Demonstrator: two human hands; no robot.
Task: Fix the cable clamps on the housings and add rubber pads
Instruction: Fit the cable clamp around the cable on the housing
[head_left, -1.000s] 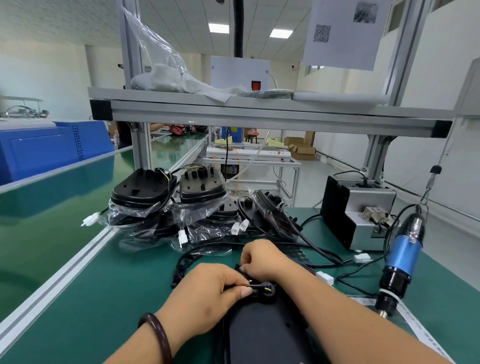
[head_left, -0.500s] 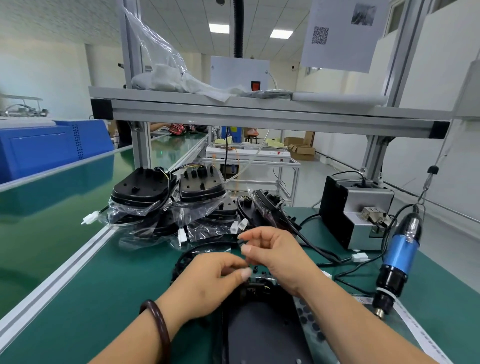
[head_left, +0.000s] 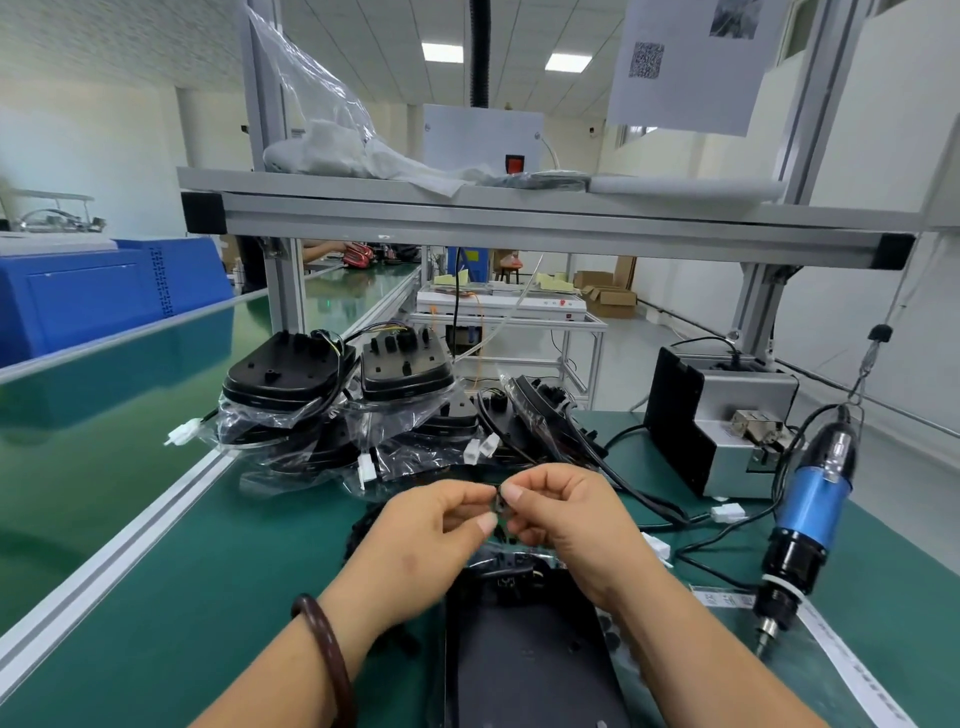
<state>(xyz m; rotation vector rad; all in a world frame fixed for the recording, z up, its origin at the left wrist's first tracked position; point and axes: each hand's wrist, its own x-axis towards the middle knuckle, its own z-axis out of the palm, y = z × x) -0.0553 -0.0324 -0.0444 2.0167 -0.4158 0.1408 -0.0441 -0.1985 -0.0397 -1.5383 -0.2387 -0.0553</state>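
Note:
A black housing (head_left: 524, 654) lies flat on the green table right in front of me, its far end under my hands. My left hand (head_left: 426, 540) and my right hand (head_left: 563, 512) meet above that end, and together they pinch a small black part (head_left: 500, 503) between thumbs and fingertips. It looks like a cable clamp, though it is too small to be sure. A strip of black rubber pads (head_left: 610, 631) shows beside the housing's right edge, partly under my right forearm.
Several bagged black housings (head_left: 291, 384) with cables and white connectors are piled at the back. A blue electric screwdriver (head_left: 808, 525) hangs at the right. Behind it stands a grey screw feeder (head_left: 727, 421). Black cables (head_left: 639, 493) cross the table. An aluminium shelf frame (head_left: 519, 223) runs overhead.
Both hands have lifted off the housing's far end, where they were pressing a second ago, and now hold a small black part in the air between them.

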